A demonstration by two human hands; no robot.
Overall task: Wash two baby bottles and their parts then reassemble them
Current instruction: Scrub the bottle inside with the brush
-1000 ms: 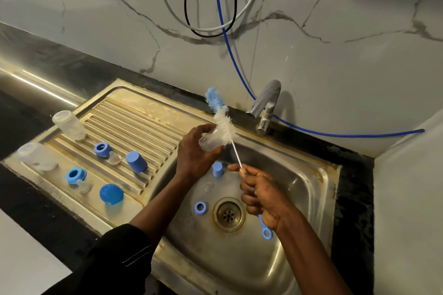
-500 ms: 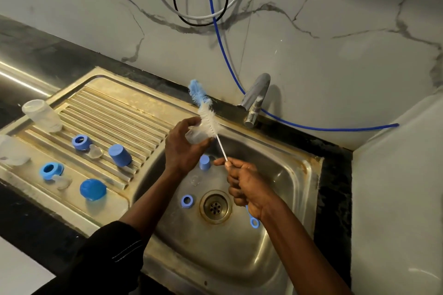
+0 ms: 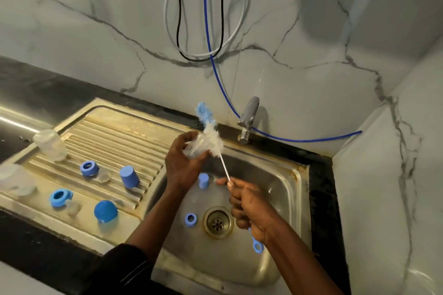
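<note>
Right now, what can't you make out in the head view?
Clear piece in the left hand: head view, its fingers and the brush bristles cover it; bottle or teat, cannot tell.
Brush handle: head view, buried in the right hand; only white stem and blue loop show.
Clear bottle at the left edge: head view, blurred, cut by the frame.
Clear bit beside the blue ring: head view, too small.

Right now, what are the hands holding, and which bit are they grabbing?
The left hand grips a small clear bottle part round its side. The right hand holds the bottle brush by its handle, near the blue looped end.
</note>
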